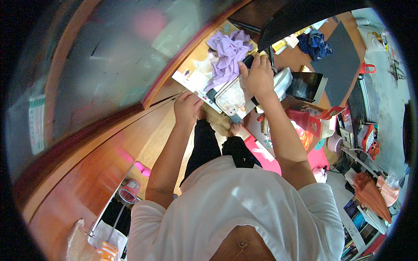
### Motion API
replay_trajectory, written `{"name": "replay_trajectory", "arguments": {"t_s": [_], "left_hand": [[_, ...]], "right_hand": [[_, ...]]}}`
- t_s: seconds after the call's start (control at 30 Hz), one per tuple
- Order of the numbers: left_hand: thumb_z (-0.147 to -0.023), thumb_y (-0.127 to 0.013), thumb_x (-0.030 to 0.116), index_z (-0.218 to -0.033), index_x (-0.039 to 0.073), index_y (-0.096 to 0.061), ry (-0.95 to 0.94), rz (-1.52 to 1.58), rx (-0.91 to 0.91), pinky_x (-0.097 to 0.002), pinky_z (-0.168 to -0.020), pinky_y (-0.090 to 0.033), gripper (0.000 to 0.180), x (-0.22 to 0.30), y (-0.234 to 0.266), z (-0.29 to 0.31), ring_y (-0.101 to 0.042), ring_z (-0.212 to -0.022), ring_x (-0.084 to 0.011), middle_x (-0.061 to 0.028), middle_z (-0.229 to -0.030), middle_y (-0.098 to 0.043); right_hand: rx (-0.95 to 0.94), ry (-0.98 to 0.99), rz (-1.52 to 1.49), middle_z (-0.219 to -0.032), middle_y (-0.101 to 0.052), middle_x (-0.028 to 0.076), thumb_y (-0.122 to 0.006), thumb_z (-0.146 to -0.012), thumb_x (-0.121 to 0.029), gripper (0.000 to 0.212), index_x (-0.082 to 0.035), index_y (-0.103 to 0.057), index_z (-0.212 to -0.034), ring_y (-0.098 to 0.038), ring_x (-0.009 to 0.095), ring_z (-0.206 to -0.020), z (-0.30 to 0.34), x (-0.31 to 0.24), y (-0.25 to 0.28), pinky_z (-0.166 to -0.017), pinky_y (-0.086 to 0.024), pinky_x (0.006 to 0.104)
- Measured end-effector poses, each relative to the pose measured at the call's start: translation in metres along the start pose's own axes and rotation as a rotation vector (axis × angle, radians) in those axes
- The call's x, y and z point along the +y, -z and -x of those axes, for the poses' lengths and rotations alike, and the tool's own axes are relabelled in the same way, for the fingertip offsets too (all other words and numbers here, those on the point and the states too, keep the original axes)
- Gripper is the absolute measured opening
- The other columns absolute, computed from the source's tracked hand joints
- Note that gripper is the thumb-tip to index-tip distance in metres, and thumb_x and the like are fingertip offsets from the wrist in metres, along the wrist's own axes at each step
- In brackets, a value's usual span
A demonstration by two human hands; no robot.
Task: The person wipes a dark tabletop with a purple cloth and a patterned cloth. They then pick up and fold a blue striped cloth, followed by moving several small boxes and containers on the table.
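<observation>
In front of me is a flat picture-covered box or board (188, 73) with a white edge. My left hand (187, 106) is closed on its near left edge, fingertips on the white rim. On top lie a crumpled lavender cloth (230, 56) and a phone in a pale, patterned case (228, 96), its camera corner facing up. My right hand (260, 78) reaches over the right side, palm down. Its thumb and fingers are apart beside the cloth, near a dark object that I cannot make out. The undersides of the fingers are hidden.
A glass-fronted wooden cabinet (170, 67) rises along the left. The desk at right bears a dark mat (342, 61), navy cloth (317, 45) and black open box (305, 86). Lower right stand a red box (307, 122) and a folded brown umbrella-like thing (370, 195).
</observation>
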State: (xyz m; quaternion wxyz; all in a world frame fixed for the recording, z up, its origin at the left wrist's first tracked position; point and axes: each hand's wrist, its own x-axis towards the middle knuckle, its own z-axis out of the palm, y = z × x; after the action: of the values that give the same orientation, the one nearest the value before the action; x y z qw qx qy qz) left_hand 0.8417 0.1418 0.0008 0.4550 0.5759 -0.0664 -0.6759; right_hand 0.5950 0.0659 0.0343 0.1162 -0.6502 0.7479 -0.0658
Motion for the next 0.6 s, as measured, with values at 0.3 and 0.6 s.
{"name": "replay_trajectory", "arguments": {"t_s": [0.3, 0.6], "left_hand": [[-0.093, -0.065, 0.002, -0.108, -0.008, -0.065, 0.000, 0.037, 0.010, -0.0356, -0.087, -0.059, 0.018, 0.004, -0.007, 0.004, -0.069, -0.095, -0.0231, -0.0139, -0.106, -0.069], [-0.094, -0.068, 0.008, -0.118, -0.007, -0.059, 0.034, 0.018, -0.022, -0.0383, -0.092, -0.058, 0.030, 0.007, -0.001, 0.002, -0.069, -0.102, -0.0269, -0.0169, -0.112, -0.068]], "right_hand": [[0.032, 0.036, 0.166, -0.140, -0.047, 0.037, -0.055, -0.097, -0.051, 0.077, 0.011, -0.044, -0.142, -0.047, 0.046, -0.129, -0.003, 0.000, -0.002, -0.111, -0.037, 0.0455], [0.198, 0.436, -0.085, -0.141, -0.049, 0.028, -0.071, -0.086, -0.023, 0.066, -0.008, -0.046, -0.145, -0.050, 0.043, -0.126, 0.001, -0.053, 0.010, -0.108, -0.043, 0.0464]]}}
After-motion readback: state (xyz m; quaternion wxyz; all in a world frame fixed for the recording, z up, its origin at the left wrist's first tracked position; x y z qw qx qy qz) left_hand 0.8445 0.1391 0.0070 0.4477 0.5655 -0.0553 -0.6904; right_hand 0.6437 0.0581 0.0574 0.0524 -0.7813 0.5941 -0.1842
